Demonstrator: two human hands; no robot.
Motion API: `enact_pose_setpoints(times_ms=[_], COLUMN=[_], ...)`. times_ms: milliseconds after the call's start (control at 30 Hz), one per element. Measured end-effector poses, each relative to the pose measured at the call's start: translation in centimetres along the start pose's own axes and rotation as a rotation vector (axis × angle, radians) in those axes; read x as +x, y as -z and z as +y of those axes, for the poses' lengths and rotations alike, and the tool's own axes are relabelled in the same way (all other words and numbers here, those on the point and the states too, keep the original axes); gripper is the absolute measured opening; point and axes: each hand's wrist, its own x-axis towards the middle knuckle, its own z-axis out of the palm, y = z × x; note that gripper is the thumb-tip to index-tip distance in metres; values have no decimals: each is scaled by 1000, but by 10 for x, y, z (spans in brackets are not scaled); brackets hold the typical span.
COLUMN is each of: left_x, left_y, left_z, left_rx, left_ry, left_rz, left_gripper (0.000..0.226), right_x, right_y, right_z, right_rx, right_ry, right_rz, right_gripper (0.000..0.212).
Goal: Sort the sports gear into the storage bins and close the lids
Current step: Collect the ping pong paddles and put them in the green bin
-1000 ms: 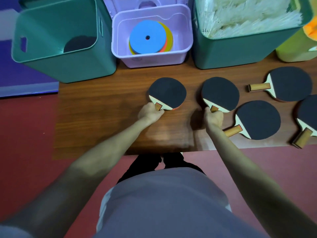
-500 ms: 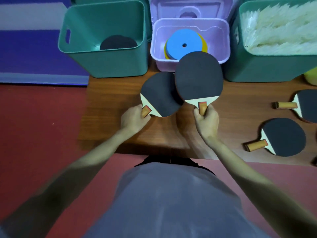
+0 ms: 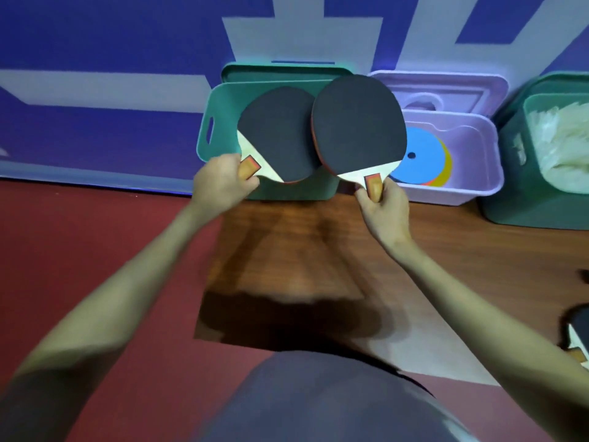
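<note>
Paddles [image 3: 357,122] raised over green bin [image 3: 220,100] — both hands [image 3: 384,207] gripping, no legible writing

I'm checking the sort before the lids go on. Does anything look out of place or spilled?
Nothing stands out. The left hand and right hand each hold a paddle by its handle over the teal bin; discs sit inside the lilac bin.

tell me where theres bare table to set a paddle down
Bare wood runs from the green bin and lilac bin back to the table's near edge, between both forearms. The far right edge is crowded: a loose paddle lies there.
</note>
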Motion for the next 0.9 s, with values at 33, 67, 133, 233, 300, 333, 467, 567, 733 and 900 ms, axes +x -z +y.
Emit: enact_pose_setpoints(times_ms=[33, 67, 133, 233, 300, 333, 467, 567, 733, 900], left_x=[16, 33, 68, 113, 134, 143, 170, 185, 201, 203], left_y=[8, 15, 22, 19, 12, 7, -15, -29, -49, -68], left_z=[-6, -12, -21, -31, -35, -37, -42, -41, -41, -46], left_rx=[7, 12, 27, 68, 84, 89, 72, 49, -5, -23], left_ry=[6, 4, -19, -49, -58, -59, -65, -67, -65, -68], left_rz=[-18, -36, -78, -186, -266, -304, -420, -472, -529, -585], left_gripper=[23, 24, 25, 25, 26, 26, 23, 23, 19, 23], right_x=[8, 15, 30, 49, 59, 63, 76, 82, 91, 97], right_y=[-5, -10, -19, -30, -36, -39, -47, -51, -59, -66], right_z=[-7, -12, -21, -30, -35, -36, -38, -34, -33, -35], right_rx=[-8, -21, -47, -87, -108, -119, -172, -213, -250, -280], right_ry=[-1, -6, -19, -48, -72, -81, -107, -116, -138, -135], right_rz=[-7, -14, -23, -21, -24, -25, -41, -57, -75, -109], right_gripper=[48, 47, 46, 45, 43, 42, 41, 40, 40, 39])
